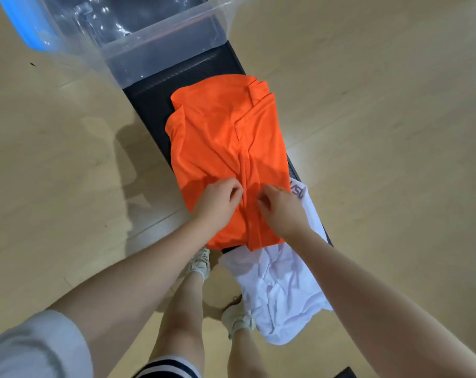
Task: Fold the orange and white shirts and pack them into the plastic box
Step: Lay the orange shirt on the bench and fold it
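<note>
The orange shirt lies partly folded on a narrow black bench, its sides turned in toward a central crease. My left hand and my right hand both pinch the orange cloth on either side of that crease near the shirt's near end. The white shirt lies crumpled under the orange one and hangs off the bench's near end, to the right. The clear plastic box stands at the far end of the bench, open, with nothing visible inside.
A blue lid rests against the box at the far left. Pale wooden floor surrounds the bench on both sides. My legs and light shoes stand at the bench's near end, beside the hanging white shirt.
</note>
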